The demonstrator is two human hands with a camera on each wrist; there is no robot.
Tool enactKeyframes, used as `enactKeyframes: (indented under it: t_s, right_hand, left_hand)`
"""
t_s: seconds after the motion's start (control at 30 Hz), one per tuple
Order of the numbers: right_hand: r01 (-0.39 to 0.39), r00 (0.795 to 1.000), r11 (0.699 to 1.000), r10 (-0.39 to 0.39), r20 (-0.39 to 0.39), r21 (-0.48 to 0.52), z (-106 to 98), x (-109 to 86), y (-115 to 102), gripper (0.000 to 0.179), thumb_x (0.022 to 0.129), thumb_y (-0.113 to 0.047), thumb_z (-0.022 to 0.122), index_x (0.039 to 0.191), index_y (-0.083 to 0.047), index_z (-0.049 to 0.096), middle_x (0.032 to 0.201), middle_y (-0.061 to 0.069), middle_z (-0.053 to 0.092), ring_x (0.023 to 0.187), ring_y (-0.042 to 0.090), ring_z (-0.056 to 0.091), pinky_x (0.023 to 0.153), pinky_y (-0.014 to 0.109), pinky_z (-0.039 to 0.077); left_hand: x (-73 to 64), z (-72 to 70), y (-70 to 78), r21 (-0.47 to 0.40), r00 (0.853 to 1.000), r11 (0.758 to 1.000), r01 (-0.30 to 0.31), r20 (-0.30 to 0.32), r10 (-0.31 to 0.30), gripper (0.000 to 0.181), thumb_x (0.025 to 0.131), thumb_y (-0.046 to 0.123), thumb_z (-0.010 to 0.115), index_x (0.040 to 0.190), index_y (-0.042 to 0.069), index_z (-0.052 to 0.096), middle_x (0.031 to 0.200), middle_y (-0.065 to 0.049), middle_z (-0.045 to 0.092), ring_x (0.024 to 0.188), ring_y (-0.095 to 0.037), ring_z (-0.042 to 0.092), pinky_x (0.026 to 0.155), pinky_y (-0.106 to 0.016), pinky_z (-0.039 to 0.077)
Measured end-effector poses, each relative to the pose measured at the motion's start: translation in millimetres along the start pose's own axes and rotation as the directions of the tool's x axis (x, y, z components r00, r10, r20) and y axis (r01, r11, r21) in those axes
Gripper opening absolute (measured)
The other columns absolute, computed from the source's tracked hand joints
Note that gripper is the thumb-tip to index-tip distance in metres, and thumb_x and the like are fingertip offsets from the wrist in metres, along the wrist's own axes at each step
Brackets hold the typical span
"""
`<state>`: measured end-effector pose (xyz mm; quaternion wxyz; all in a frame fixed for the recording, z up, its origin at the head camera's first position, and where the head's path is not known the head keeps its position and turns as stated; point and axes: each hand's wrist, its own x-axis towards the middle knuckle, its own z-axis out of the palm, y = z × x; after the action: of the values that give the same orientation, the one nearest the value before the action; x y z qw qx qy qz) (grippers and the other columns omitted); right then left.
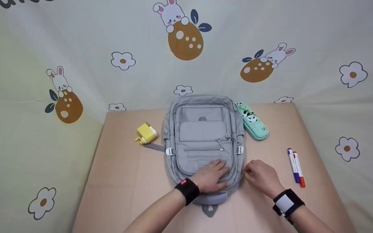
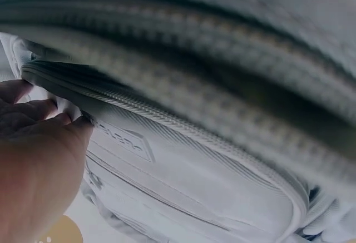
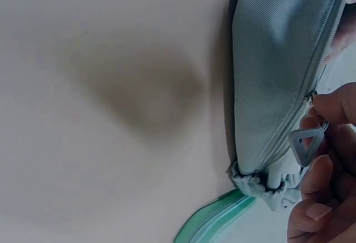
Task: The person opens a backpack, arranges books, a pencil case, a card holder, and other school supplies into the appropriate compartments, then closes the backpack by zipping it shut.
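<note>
A grey backpack lies flat on the table with its front pockets facing up. My left hand rests with spread fingers on its lower front; in the left wrist view, fingertips touch the fabric beside a zipper, and a zipped opening gapes in the foreground. At the backpack's right side, my right hand pinches a zipper pull. The right wrist view shows the zipper slider between thumb and finger, with a grey triangular tab hanging below.
A yellow crank-handled gadget lies left of the backpack beside a grey strap. A green panda pencil case touches its upper right side. Blue and red markers lie on the right of the table. Patterned cloth hangs behind.
</note>
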<state>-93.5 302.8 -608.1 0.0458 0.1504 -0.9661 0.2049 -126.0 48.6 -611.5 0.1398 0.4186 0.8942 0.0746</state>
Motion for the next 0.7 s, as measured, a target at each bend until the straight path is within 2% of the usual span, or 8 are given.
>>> enactKeyframes:
  t_s: [0.17, 0.3, 0.4, 0.53, 0.7]
  right_hand:
    - [-0.057, 0.998, 0.998, 0.056, 0.019, 0.017, -1, -2.5, 4, 0.008, 0.084, -0.015, 0.08, 0.09, -0.018, 0.076, 0.083, -0.009, 0.064, 0.08, 0.013, 0.061, 0.069, 0.035, 0.053]
    - [-0.064, 0.998, 0.998, 0.064, 0.0, 0.018, -1, -4.5, 4, 0.009, 0.082, -0.014, 0.081, 0.086, -0.018, 0.074, 0.082, -0.008, 0.065, 0.08, 0.014, 0.062, 0.069, 0.036, 0.054]
    - [-0.064, 0.998, 0.998, 0.065, -0.015, 0.026, -2, -5.3, 3, 0.011, 0.081, -0.012, 0.081, 0.084, -0.018, 0.073, 0.08, -0.008, 0.063, 0.078, 0.014, 0.06, 0.067, 0.035, 0.052]
    - [-0.08, 0.997, 0.996, 0.08, 0.007, 0.045, -3, -5.5, 1, 0.012, 0.081, -0.012, 0.081, 0.081, -0.019, 0.071, 0.077, -0.009, 0.059, 0.073, 0.011, 0.055, 0.063, 0.033, 0.048]
    - [-0.108, 0.991, 0.992, 0.103, 0.083, 0.069, -4, -7.1, -2, 0.015, 0.08, -0.012, 0.08, 0.077, -0.02, 0.068, 0.073, -0.01, 0.054, 0.067, 0.01, 0.049, 0.06, 0.03, 0.044]
  left_hand:
    - [-15.6, -3.0, -6.0, 0.028, 0.999, 0.999, -0.028, -0.023, 0.028, 0.062, 0.104, 0.046, 0.051, 0.158, 0.017, 0.041, 0.164, -0.008, 0.034, 0.152, -0.027, 0.026, 0.122, -0.037, 0.021]
    - [-33.2, -1.9, -14.9, -0.063, 0.999, 0.997, -0.042, -0.017, 0.041, 0.059, 0.103, 0.048, 0.053, 0.156, 0.022, 0.045, 0.164, -0.008, 0.034, 0.152, -0.028, 0.025, 0.122, -0.042, 0.021]
    - [-42.0, 0.4, -19.7, -0.087, 0.996, 0.992, -0.086, -0.01, 0.086, 0.05, 0.104, 0.05, 0.052, 0.149, 0.028, 0.055, 0.163, -0.007, 0.035, 0.152, -0.029, 0.025, 0.122, -0.048, 0.021]
    - [-45.4, 4.8, -20.7, -0.035, 0.991, 0.991, -0.132, -0.027, 0.131, 0.035, 0.105, 0.044, 0.054, 0.132, 0.03, 0.071, 0.161, -0.008, 0.039, 0.151, -0.031, 0.029, 0.12, -0.053, 0.024]
    - [-44.6, 8.7, -18.5, -0.035, 0.994, 0.994, -0.106, -0.037, 0.104, 0.028, 0.104, 0.037, 0.058, 0.123, 0.029, 0.076, 0.16, -0.009, 0.041, 0.15, -0.033, 0.03, 0.12, -0.054, 0.023]
